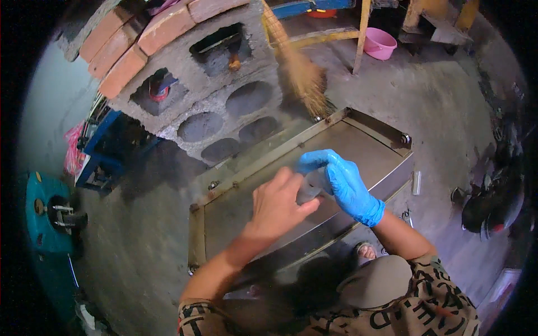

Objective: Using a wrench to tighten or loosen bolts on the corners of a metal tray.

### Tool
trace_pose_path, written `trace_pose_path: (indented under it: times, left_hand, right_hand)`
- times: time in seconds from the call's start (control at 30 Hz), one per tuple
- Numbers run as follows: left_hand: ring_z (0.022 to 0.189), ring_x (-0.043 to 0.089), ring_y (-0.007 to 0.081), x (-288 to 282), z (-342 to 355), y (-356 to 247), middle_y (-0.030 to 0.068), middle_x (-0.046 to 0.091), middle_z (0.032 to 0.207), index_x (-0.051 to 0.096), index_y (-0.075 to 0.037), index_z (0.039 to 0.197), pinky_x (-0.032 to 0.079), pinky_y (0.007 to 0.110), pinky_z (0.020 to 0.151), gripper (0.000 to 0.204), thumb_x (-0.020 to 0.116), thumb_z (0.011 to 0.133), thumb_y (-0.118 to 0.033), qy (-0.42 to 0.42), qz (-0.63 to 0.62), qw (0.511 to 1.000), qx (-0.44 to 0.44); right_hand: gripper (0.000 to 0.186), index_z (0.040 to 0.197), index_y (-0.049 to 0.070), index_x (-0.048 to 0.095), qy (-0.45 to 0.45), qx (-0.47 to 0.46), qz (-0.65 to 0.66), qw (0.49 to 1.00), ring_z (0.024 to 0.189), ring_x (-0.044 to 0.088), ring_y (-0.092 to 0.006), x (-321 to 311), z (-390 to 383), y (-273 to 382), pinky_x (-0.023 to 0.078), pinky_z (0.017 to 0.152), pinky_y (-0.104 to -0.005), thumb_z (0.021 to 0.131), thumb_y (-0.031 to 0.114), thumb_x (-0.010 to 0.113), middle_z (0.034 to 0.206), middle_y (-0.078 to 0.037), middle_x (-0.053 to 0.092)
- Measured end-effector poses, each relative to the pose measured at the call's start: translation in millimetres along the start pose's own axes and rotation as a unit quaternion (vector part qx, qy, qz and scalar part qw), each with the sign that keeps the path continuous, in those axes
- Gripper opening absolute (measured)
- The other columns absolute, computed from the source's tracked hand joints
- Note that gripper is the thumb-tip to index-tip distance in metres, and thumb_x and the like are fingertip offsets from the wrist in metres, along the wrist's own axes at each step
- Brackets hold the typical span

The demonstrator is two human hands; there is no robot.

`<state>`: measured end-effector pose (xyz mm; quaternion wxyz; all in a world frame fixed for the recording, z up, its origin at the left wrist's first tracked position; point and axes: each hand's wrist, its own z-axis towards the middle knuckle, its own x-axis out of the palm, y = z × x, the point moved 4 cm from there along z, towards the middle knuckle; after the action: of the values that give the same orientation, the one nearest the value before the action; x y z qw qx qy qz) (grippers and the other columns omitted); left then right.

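Note:
My bare left hand (280,203) and my right hand (348,187), in a blue glove, meet above a shallow metal tray (364,140). Between them is a small translucent, greyish cup-like piece (310,189); its exact kind is too blurred to tell. The left fingers and thumb pinch it from one side. From the other side the gloved fingers curl over it, their tips bent toward my left hand. Beneath both hands the rectangular tray lies on the floor, with raised edges and small fittings at its corners.
Hollow concrete blocks (174,123) topped with red bricks (168,28) stand beyond the tray. A straw broom (305,78) leans beside them. A pink basin (379,43) is at the back, a teal machine (47,215) at left, dark clutter (496,204) at right.

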<state>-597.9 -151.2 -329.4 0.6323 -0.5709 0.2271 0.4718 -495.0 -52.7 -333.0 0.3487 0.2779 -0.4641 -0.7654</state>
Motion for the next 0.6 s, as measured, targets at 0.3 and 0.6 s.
trace_pose_path:
  times: [0.3,0.6]
  left_hand:
    - [0.075,0.057,0.0228,-8.2,-2.4,-8.3,0.0071,0.049,0.082,0.056,-0.009,0.078,0.048,0.036,0.058,0.034,0.075,0.055,-0.026,0.031,0.113,0.991,0.057]
    - [0.075,0.057,0.0237,1.8,-7.0,5.4,0.0079,0.049,0.083,0.055,-0.009,0.074,0.048,0.036,0.057,0.028,0.071,0.053,-0.014,0.001,0.093,0.991,0.098]
  right_hand:
    - [0.034,0.112,0.001,0.052,0.051,-0.026,-0.125,0.99,0.081,0.061,-0.0314,11.1,-3.3,3.5,0.048,0.07,-0.0345,0.09,0.026,0.045,0.098,-0.018,0.058]
    - [0.043,0.117,0.005,0.045,0.112,-0.009,-0.322,0.94,0.08,0.059,-0.0348,24.4,-11.6,-2.6,0.049,0.067,-0.0402,0.083,0.031,0.054,0.098,-0.018,0.056]
